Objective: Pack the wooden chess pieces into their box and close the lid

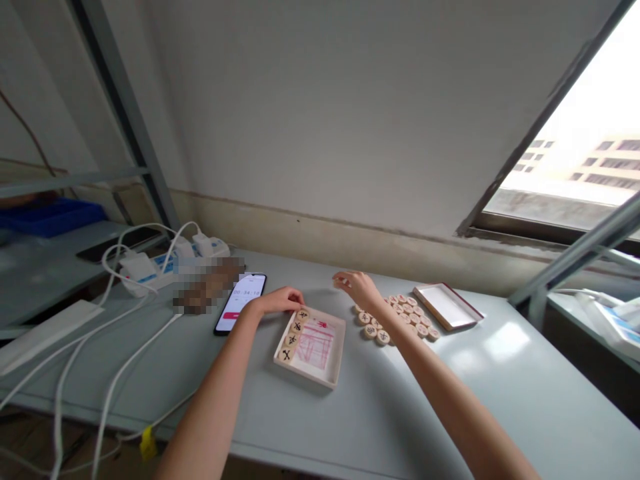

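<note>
A shallow white box (327,377) with a red-printed sheet inside lies on the grey table. Several round wooden game pieces (293,334) with dark marks stand in a column along its left wall. My left hand (278,301) rests at the box's far left corner, fingers curled on the topmost piece. My right hand (356,286) hovers just beyond the box's far right corner, fingers bent in a loose pinch; what they hold, if anything, is too small to see. A loose pile of several wooden pieces (400,319) lies to the right of that hand.
The box's lid (447,306) lies upturned to the right of the pile. A phone (241,302) with a lit timer screen lies left of the box. A power strip (150,267) with white cables sits at the far left. A window is at the right.
</note>
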The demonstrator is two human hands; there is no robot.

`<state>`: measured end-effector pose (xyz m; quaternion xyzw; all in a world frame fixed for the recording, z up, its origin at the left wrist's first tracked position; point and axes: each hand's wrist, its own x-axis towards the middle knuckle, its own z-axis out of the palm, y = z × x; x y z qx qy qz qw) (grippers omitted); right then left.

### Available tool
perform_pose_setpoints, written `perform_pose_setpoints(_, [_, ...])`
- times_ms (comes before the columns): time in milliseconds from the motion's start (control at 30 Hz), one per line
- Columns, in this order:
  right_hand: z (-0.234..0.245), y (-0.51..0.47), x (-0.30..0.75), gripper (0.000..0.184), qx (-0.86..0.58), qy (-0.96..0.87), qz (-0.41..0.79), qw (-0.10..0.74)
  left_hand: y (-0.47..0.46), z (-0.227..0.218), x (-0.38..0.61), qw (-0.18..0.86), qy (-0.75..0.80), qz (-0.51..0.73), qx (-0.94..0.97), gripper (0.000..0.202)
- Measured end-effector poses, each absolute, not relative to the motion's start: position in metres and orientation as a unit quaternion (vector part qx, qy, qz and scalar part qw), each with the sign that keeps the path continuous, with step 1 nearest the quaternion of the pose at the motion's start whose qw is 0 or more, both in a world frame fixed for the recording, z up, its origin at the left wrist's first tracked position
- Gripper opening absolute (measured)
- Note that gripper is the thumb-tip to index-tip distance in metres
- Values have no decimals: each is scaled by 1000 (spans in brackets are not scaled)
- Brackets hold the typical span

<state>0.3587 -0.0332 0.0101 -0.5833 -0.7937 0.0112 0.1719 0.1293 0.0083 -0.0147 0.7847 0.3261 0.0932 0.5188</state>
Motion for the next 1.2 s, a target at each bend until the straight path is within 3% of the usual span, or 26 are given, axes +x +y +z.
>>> perform_pose_setpoints(233, [8, -79, 356, 19, -530, -840, -20, 113, 6, -10, 127, 511, 313, 91, 796, 16])
perform_pose_setpoints(367, [3, -89, 361, 19, -500, -857, 8, 124, 4, -7, 127, 508, 316, 87, 796, 18])
perform_pose_setpoints(733, [21, -100, 365, 19, -579, -812, -28, 73, 3, -9, 127, 505, 320, 87, 797, 18])
perform_pose_setpoints(933, [23, -101, 327, 31, -508, -855, -3, 104, 5, -12, 128, 499, 320, 89, 800, 21])
perform_pose_setpoints(1200, [9, -94, 282, 25, -477, -872, -69, 84, 6, -13, 129, 506, 319, 94, 796, 19])
